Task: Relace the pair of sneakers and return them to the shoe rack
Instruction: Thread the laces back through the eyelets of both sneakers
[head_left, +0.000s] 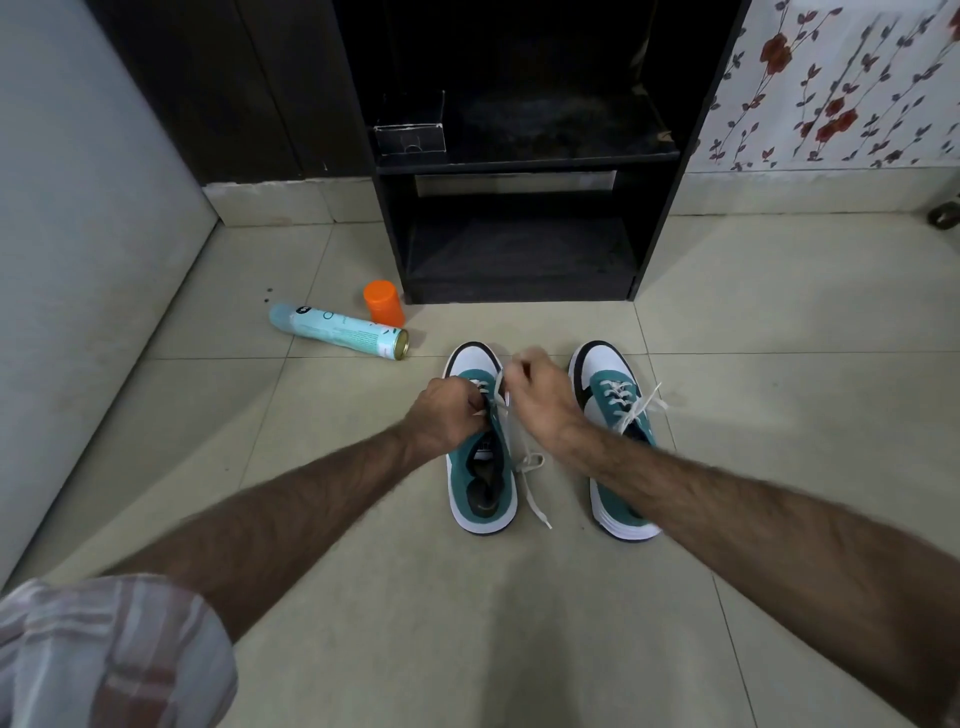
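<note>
Pale floor tiles (779, 322) carry all items in view; a grey wall stands to the left and floral wallpaper (841, 88) covers the wall at upper right.

1. Shoe rack (519, 171): a black open unit against the back wall. Both visible shelves hold no shoes. A small clear box (410, 137) sits on the left of the upper shelf.

2. Right sneaker (615, 415): teal and white, toe toward the rack, just beside the right forearm. Its laces (636, 408) run through the eyelets and the ends are tied in a bow. Assessment: this shoe is complete.

3. Left sneaker (480, 478): the same model, standing parallel and near its mate. Only the front eyelets appear laced; the rear opening is slack. Assessment: lacing is part done; the remaining eyelets, the knot and the transfer of both shoes to the rack are outstanding.

4. Spray can (337, 332): lying on its side to the left of the rack, with an orange cap (384, 302) standing just behind it.

5. Left hand (447, 410): curled over the left side of the left sneaker's eyelet row, pinching near the lace.

6. Right hand (540, 395): over the same shoe's right side, fingers closed on the white lace (532, 480), which trails past the shoe onto the floor.
</note>
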